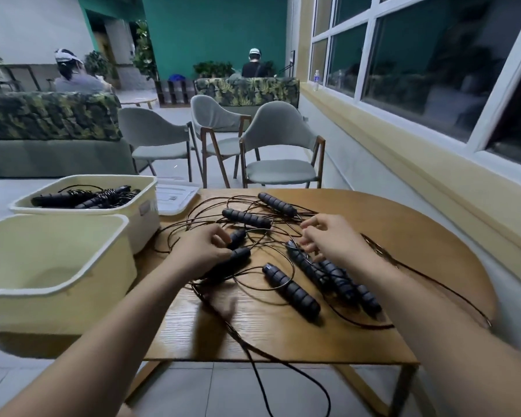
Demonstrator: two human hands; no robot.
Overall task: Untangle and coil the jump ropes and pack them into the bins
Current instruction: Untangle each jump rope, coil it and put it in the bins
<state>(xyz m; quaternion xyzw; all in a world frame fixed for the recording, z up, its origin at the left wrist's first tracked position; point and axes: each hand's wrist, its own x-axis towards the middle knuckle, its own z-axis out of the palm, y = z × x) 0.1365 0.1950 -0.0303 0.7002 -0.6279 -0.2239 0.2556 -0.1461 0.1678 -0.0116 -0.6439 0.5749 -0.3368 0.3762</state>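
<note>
Several black jump ropes with ribbed foam handles lie tangled on the wooden table (283, 335). My left hand (200, 251) grips one handle (238, 257), with a second handle just beyond its fingers. My right hand (328, 239) hovers over the thin cords (271, 236) with fingers spread and loosely bent, holding nothing that I can see. More handles (292, 291) lie in front of it. A near cream bin (54, 260) stands empty at the left. The far cream bin (108, 188) holds coiled ropes. One cord (283, 368) hangs off the table's front edge.
A white lid (175, 197) lies behind the far bin. Three grey chairs (280, 149) stand beyond the table. A wall with windows runs along the right. Two people sit by sofas at the back.
</note>
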